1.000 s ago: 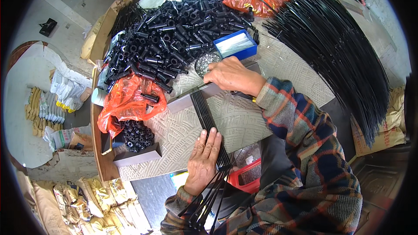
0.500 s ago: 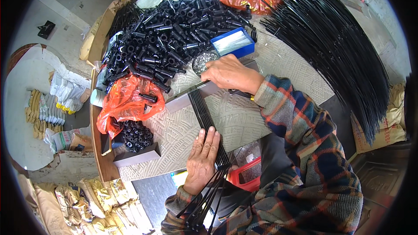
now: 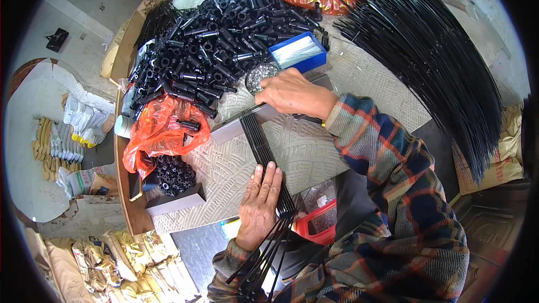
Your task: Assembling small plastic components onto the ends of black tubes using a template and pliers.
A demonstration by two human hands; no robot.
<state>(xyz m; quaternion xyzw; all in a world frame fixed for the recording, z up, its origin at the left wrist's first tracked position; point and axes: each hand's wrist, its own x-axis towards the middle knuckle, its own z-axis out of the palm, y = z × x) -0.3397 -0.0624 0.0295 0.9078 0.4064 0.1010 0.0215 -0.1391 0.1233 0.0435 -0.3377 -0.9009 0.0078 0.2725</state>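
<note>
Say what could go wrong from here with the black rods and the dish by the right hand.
The black rods lie side by side under the flat left hand; if it lifts, they might fan out. Their near ends overhang the table, so a bump there could skew them. The right hand is close to the round dish; a knock might spill its small shiny pieces.

The checked shirt (image 3: 387, 266) is blue, grey and orange, with long sleeves (image 3: 373, 140). The pants (image 3: 357, 202) are dark. Both hands (image 3: 295, 94) are bare.
</note>
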